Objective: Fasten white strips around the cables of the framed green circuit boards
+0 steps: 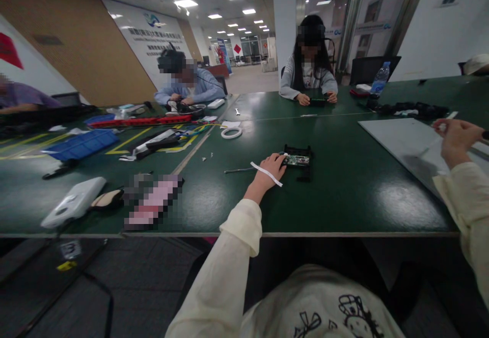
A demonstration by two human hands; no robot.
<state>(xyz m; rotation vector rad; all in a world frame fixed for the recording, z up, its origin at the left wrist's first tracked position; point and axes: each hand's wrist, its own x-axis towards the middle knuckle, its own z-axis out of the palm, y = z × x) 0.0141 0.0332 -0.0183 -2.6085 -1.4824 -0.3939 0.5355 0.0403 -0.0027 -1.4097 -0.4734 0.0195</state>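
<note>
My left hand point(268, 172) is on the table, its fingers closed over the left end of a green circuit board point(298, 160). The board sits in a black plastic frame point(304, 179). Across the back of that hand lies a narrow white strip point(266, 173). A thin grey rod or cable point(239, 170) extends to the left of the hand. Far to the right, my right hand point(457, 139) is raised over a pale grey board point(405, 144), fingers pinched together. Something small and whitish shows at its fingertips, too small to name.
A white tape roll point(231, 133) and a small wrench point(237, 111) lie further back. At left are a blue tray point(82, 143), a white device point(74, 201) and a blurred pink object point(155, 201). Two co-workers sit opposite; a water bottle point(380, 79) stands back right.
</note>
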